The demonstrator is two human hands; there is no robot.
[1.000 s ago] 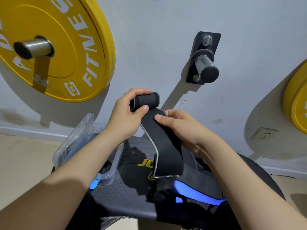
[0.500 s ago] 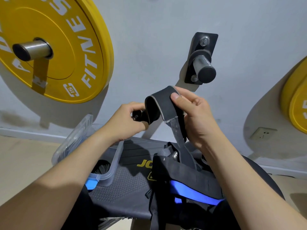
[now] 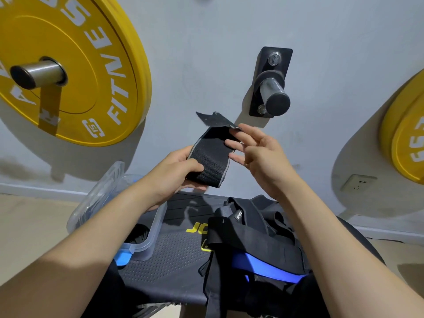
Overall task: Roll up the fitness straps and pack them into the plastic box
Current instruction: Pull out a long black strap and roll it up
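Through the head camera we see the left hand (image 3: 176, 173) gripping the lower end of a black strap (image 3: 210, 157), thumb pressed on its face, holding it up above the bench (image 3: 174, 255). The right hand (image 3: 259, 154) is spread, its fingertips (image 3: 230, 142) touching the strap's right edge. We find the plastic box (image 3: 157, 226) on the bench under the left forearm, and a pile of straps (image 3: 263, 235) near it on the right.

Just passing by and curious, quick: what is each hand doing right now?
Left hand: holding the black strap, thumb pressed on top.
Right hand: open, fingertips touching the strap's upper end.
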